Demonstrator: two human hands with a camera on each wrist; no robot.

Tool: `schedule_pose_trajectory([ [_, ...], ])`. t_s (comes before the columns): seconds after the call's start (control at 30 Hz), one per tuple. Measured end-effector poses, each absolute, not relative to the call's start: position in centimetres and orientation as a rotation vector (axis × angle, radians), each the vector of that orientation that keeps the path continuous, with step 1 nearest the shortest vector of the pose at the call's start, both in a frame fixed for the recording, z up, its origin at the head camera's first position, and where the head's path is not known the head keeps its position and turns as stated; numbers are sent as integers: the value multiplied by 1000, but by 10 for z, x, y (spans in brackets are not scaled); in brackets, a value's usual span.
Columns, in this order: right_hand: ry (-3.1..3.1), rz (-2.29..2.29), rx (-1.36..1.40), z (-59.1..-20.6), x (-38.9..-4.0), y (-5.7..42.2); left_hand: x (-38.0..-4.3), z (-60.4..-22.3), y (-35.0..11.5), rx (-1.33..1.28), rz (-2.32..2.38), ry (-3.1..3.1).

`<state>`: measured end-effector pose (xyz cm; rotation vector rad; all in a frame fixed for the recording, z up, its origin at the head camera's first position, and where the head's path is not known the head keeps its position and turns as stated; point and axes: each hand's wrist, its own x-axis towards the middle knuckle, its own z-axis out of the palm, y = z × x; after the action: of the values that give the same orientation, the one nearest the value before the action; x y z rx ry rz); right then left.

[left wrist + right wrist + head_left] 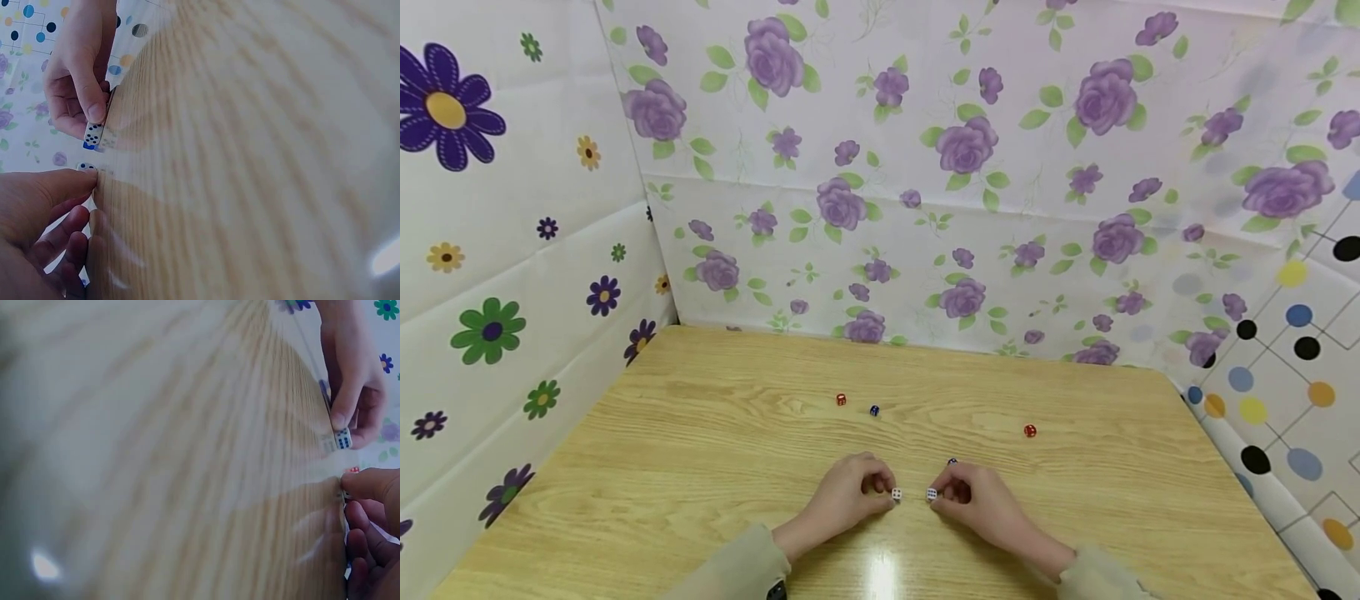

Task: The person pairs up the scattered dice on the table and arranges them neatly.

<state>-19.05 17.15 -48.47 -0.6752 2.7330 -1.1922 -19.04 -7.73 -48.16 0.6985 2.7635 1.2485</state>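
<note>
Near the front middle of the table, my left hand (853,493) pinches a white die (897,494) between thumb and fingers. Facing it, my right hand (983,502) pinches a second white die (931,494). A narrow gap separates the two dice, both down at the tabletop. In the left wrist view the right hand's die (94,134) shows dark pips, while the left thumb covers part of its own. The left hand's die (343,439) is plain in the right wrist view. Just behind the right fingers lies a blue die (952,461), partly hidden.
Farther back on the wooden table (737,417) lie a red die (841,400) and a blue die (875,410), close together. Another red die (1030,431) sits to the right. Patterned cloth walls (925,208) border the table at the back and sides.
</note>
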Motion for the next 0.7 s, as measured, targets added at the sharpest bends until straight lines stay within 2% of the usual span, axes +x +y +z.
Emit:
schedule_pose_trajectory([
  [0.7, 2736, -1217, -621, -486, -187, 153, -190, -480, -75, 709, 1209, 2798],
])
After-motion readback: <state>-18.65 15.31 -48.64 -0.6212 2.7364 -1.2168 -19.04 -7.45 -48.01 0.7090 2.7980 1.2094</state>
